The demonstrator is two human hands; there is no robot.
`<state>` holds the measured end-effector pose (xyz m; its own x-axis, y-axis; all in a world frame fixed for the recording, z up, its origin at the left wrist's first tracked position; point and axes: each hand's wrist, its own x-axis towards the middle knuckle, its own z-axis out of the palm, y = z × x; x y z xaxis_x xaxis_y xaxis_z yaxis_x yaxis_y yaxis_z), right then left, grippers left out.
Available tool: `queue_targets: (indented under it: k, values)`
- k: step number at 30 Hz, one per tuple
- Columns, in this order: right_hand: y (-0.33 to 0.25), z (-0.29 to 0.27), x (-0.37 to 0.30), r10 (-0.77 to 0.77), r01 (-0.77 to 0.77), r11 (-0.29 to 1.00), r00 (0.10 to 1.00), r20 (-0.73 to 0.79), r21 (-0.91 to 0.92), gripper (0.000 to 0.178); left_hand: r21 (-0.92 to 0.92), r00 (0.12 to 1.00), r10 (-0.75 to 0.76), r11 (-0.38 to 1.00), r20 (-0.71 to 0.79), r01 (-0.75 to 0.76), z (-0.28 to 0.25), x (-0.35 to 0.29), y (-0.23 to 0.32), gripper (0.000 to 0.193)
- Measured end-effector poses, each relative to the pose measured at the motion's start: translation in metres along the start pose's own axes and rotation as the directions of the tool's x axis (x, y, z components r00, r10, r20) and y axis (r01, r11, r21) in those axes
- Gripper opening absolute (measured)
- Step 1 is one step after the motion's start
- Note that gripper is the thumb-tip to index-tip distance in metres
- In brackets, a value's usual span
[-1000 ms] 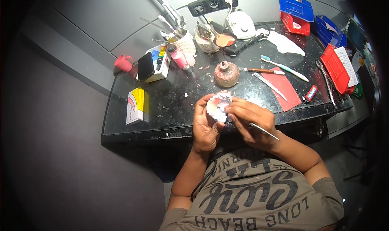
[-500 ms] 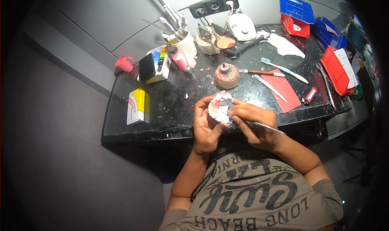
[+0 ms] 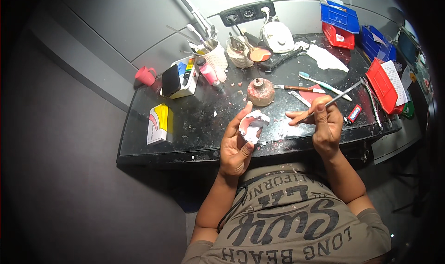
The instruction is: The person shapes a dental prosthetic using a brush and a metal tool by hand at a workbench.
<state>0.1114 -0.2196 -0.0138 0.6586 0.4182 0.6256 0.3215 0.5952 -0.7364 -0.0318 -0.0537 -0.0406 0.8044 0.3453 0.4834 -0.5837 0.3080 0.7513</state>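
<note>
My left hand (image 3: 233,154) grips a white dental cast (image 3: 251,133) with pink wax on it, fingers along one side and thumb on the near edge. To its right, my right hand (image 3: 328,132) is apart from the cast, closed on a thin metal wax carver (image 3: 344,94) that slants up to the right. The carver's lower end is partly behind the fingers. Just beyond the cast stands a round, wax-stained spirit burner (image 3: 260,95). A brown-handled wax knife (image 3: 300,88), a pale blade-like tool (image 3: 300,98) and a red wax sheet (image 3: 317,89) lie beyond my right hand.
Toward the right lie a toothbrush (image 3: 328,87), a red lighter (image 3: 354,113), pliers (image 3: 372,104) and a red tray (image 3: 384,88). At the back are a pan of pink wax (image 3: 260,55) and a white device (image 3: 278,38). A yellow-white box (image 3: 160,123) and phone (image 3: 171,81) are left.
My right hand has moved away from the cast to the right and turned, so the carver now points up and right. The left hand still holds the cast, now tilted differently.
</note>
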Motion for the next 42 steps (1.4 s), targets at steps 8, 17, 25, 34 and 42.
queue_targets:
  k: [8,17,25,34,42]
  values:
    - [0.001,-0.01,-0.002,0.159,-0.16,0.986,0.987,-0.022,-0.051,0.032,-0.053,0.999,-0.037,0.998,-0.013,0.037,0.001,0.0,0.002,0.075]
    - [-0.002,0.004,-0.002,-0.165,0.262,0.927,0.928,0.335,-0.268,0.016,0.088,1.0,-0.006,0.996,-0.017,0.008,0.006,0.001,-0.002,0.082]
    - [-0.004,0.014,0.005,-0.198,0.401,0.731,0.899,0.39,-0.553,0.023,0.135,0.998,-0.026,0.99,-0.052,0.033,-0.002,-0.001,-0.009,0.085]
    - [-0.016,0.012,-0.004,0.056,0.053,0.9,0.97,0.236,-0.433,0.024,0.069,0.991,-0.111,0.991,-0.076,0.116,0.005,0.001,-0.002,0.09]
    - [-0.012,0.016,-0.002,-0.043,0.295,0.851,0.864,0.502,-0.434,0.023,0.104,0.996,-0.061,0.992,-0.072,0.068,-0.001,-0.002,-0.007,0.091]
